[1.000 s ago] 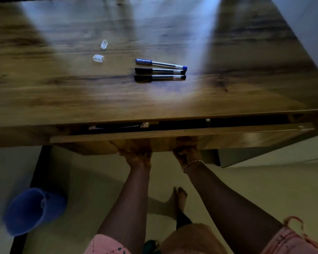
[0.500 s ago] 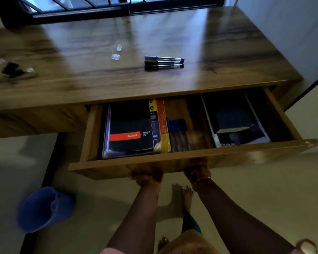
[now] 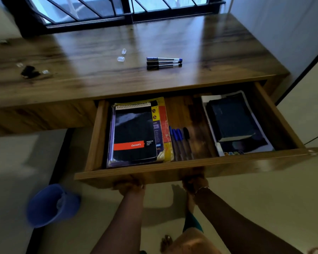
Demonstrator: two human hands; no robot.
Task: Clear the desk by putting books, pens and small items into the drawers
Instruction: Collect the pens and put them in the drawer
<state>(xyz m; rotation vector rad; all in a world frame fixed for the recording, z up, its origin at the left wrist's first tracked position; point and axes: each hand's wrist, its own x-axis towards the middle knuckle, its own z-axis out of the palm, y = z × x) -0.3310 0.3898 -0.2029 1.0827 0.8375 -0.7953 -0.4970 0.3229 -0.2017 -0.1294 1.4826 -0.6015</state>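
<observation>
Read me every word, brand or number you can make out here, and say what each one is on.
"Luxor": orange band on the black spiral pad in the drawer.
"PREMIUM SPIRAL PAD": small white print beside that band.
"e", "e": large letters on the yellow book under the pad; its smaller print is blurred.
On the three pens on the desk, any print is too small to read.
On the dark book, nothing legible.

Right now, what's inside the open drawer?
In the drawer: a black spiral pad on a stack of books, pens in the middle, a dark book on a bigger book. The lower books are mostly covered, and the drawer's back is hidden under the desk.
</observation>
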